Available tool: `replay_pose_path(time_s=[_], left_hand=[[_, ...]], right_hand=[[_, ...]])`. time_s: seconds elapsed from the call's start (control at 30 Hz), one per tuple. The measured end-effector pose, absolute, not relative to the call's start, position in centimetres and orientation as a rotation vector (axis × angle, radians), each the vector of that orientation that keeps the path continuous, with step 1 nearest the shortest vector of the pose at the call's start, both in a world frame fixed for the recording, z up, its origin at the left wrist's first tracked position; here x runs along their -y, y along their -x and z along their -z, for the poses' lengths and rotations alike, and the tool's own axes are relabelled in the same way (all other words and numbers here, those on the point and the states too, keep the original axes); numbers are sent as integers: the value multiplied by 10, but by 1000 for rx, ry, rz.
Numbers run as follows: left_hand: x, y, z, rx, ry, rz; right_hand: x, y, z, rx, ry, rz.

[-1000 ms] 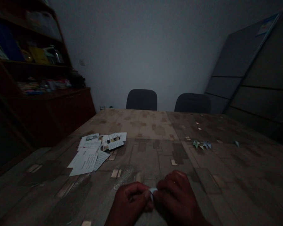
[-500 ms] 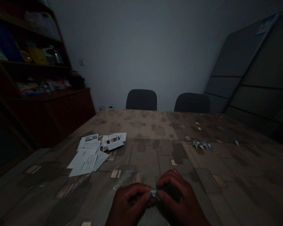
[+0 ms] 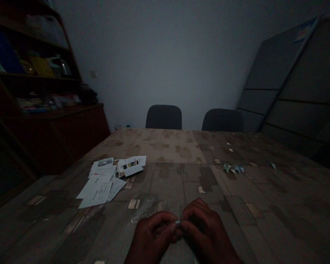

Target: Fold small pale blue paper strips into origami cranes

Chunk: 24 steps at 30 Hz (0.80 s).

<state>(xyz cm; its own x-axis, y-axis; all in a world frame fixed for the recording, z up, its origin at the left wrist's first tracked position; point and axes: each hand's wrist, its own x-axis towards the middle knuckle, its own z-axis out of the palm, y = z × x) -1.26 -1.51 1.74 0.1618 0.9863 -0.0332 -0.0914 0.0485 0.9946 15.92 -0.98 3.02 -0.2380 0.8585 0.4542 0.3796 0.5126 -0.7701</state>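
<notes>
Between my fingertips is a small folded piece of paper (image 3: 177, 222), pale and mostly covered by the fingers. My left hand (image 3: 155, 234) pinches it from the left with thumb and forefinger. From the right, my right hand (image 3: 206, 231) closes thumb and forefinger on the same paper. Both hands hover just above the near edge of the patterned tablecloth (image 3: 170, 190). Several small folded paper figures (image 3: 233, 168) lie to the right, beyond my right hand, and a single folded paper piece (image 3: 272, 165) lies farther right.
A spread of printed paper sheets (image 3: 97, 189) and cards lies on the left of the table. Two dark chairs (image 3: 164, 117) stand at the far edge, against the wall. A wooden cabinet (image 3: 55, 128) with filled shelves is at the left, and grey panels (image 3: 266, 80) lean at the right.
My right hand's fingers have drawn in closer to the left fingertips, and less of the folded paper shows between them. The view has shifted very slightly.
</notes>
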Motion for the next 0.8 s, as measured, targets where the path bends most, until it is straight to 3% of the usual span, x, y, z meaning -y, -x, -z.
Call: replay_pose_path(time_s=[0.4,0.8], left_hand=[[9,17,-15,-1193,-1450,-1233],[8,15,-13,-1176,-1398,-1128]], right_hand=[[8,-157,-22,1702,1138,-854],[9,-158,-22,1868,1055,-704]])
